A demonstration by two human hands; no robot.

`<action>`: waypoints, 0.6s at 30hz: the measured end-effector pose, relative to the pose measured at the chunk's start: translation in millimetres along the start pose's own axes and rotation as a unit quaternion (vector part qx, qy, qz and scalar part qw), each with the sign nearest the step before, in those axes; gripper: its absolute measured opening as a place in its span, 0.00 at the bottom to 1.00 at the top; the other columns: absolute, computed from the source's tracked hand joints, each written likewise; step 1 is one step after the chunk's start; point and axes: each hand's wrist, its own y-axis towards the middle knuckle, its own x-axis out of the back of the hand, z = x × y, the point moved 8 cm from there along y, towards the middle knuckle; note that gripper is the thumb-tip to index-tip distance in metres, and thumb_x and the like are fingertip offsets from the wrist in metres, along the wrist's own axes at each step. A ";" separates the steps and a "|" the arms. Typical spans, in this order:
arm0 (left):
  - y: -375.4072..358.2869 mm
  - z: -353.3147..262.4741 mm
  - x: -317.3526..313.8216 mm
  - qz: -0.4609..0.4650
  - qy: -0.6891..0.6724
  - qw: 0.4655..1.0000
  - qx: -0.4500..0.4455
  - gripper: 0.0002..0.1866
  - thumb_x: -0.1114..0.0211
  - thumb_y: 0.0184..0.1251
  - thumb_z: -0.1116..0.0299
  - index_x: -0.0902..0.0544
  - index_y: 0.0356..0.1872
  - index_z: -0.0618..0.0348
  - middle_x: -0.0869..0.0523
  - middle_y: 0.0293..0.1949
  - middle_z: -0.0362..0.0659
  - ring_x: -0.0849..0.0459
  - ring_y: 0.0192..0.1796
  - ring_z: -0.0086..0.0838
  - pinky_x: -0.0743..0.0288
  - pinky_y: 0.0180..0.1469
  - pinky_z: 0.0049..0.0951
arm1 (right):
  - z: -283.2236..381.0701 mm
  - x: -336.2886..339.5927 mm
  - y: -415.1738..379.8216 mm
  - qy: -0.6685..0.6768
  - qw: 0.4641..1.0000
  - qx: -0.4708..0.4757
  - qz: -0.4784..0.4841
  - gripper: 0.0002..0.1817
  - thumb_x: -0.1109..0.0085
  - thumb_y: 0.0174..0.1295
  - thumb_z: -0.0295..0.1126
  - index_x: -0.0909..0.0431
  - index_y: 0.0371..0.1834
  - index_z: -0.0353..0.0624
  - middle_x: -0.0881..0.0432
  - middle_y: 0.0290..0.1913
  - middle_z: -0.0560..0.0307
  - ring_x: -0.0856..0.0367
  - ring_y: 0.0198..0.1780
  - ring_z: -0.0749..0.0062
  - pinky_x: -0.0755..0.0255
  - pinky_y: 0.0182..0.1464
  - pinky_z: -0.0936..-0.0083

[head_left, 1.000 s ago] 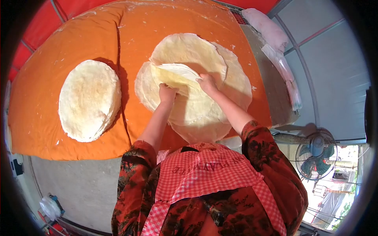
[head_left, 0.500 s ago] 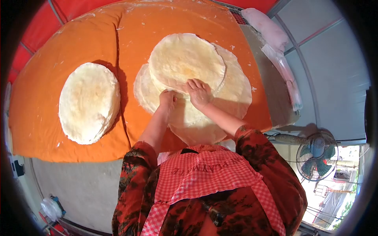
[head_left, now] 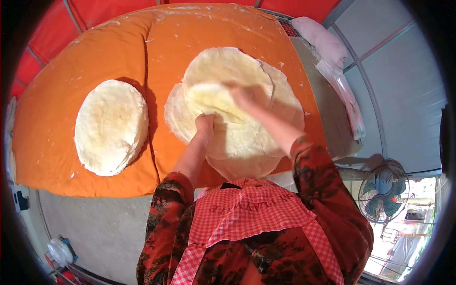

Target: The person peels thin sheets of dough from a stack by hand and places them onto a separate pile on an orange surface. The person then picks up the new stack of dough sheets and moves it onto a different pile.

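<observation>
A pile of thin, round, pale dough sheets lies on the orange cloth in front of me, with wider sheets spread out beneath and around it. At the near edge of the top sheet, my left hand is closed in a pinch on the dough. My right hand is over the pile, blurred by motion, so its fingers cannot be made out. Between and beyond my hands the top sheet is raised in a fold. A separate stack of round dough sheets sits to the left.
The orange cloth covers the work surface and carries scraps of flour or dough. Plastic-wrapped bundles lie at the back right. A fan stands at the right, beyond my right arm.
My right hand has lifted from flat on the top sheet and moved slightly away from me, now blurred. The near part of that sheet has been raised into a fold. My left hand stays at its edge.
</observation>
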 end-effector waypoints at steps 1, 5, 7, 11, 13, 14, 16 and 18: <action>-5.3 -1.8 1.0 0.001 0.000 1.000 0.003 0.04 0.35 0.57 0.74 0.23 0.29 0.59 0.24 0.21 0.39 0.34 0.14 0.23 0.42 0.15 0.24 | -1.8 13.7 39.7 0.006 1.000 0.005 0.015 0.19 0.57 0.63 0.40 0.19 0.51 0.56 0.16 0.36 0.53 0.19 0.39 0.68 0.27 0.41 0.67; -14.8 -10.5 0.9 0.029 -0.019 0.999 0.003 0.03 0.37 0.57 0.75 0.23 0.27 0.59 0.24 0.20 0.39 0.33 0.14 0.24 0.40 0.15 0.25 | 93.5 116.3 21.2 -0.229 0.935 0.252 -0.099 0.15 0.54 0.61 0.32 0.16 0.42 0.54 0.16 0.35 0.46 0.17 0.35 0.55 0.26 0.38 0.57; -15.0 -9.9 0.5 0.044 -0.043 0.998 0.004 0.03 0.38 0.57 0.76 0.23 0.26 0.58 0.24 0.19 0.40 0.33 0.14 0.24 0.40 0.14 0.25 | 97.5 110.9 9.9 -0.258 0.910 0.297 -0.127 0.16 0.54 0.58 0.29 0.15 0.40 0.55 0.17 0.36 0.43 0.17 0.37 0.52 0.25 0.38 0.55; -26.9 -16.2 -1.1 0.047 -0.059 0.997 0.025 0.04 0.39 0.58 0.75 0.23 0.25 0.58 0.26 0.18 0.40 0.33 0.14 0.24 0.42 0.13 0.25 | 19.7 -6.3 -9.2 -0.316 0.913 0.245 -0.075 0.13 0.53 0.58 0.28 0.16 0.36 0.46 0.16 0.34 0.46 0.17 0.36 0.50 0.25 0.40 0.55; -25.2 -14.1 1.7 0.044 -0.059 0.997 0.038 0.04 0.40 0.59 0.75 0.24 0.25 0.58 0.26 0.18 0.40 0.33 0.13 0.23 0.43 0.12 0.25 | -28.6 -70.9 -15.0 -0.325 0.931 0.161 0.024 0.12 0.50 0.58 0.30 0.19 0.40 0.42 0.18 0.43 0.48 0.20 0.46 0.51 0.27 0.46 0.55; -23.9 -11.4 1.9 0.044 -0.065 0.996 0.046 0.05 0.40 0.59 0.74 0.24 0.25 0.58 0.27 0.17 0.40 0.33 0.13 0.23 0.44 0.12 0.25 | -23.9 -74.9 -28.4 -0.287 0.937 0.200 0.011 0.12 0.48 0.58 0.32 0.20 0.42 0.41 0.20 0.47 0.49 0.22 0.50 0.51 0.28 0.49 0.56; -24.8 -10.9 3.0 0.043 -0.075 0.994 0.059 0.05 0.41 0.59 0.74 0.24 0.25 0.58 0.27 0.17 0.40 0.33 0.13 0.23 0.44 0.11 0.24 | -7.6 -66.3 -57.5 -0.208 0.940 0.271 -0.019 0.16 0.45 0.57 0.34 0.23 0.47 0.40 0.24 0.55 0.49 0.27 0.57 0.53 0.30 0.53 0.57; -29.9 -15.2 0.7 0.043 -0.084 0.993 0.070 0.05 0.41 0.60 0.73 0.24 0.24 0.57 0.27 0.18 0.39 0.32 0.14 0.23 0.45 0.12 0.24 | 4.4 -53.0 -74.2 -0.184 0.945 0.268 -0.044 0.18 0.42 0.54 0.31 0.26 0.50 0.40 0.27 0.57 0.50 0.31 0.60 0.54 0.33 0.58 0.62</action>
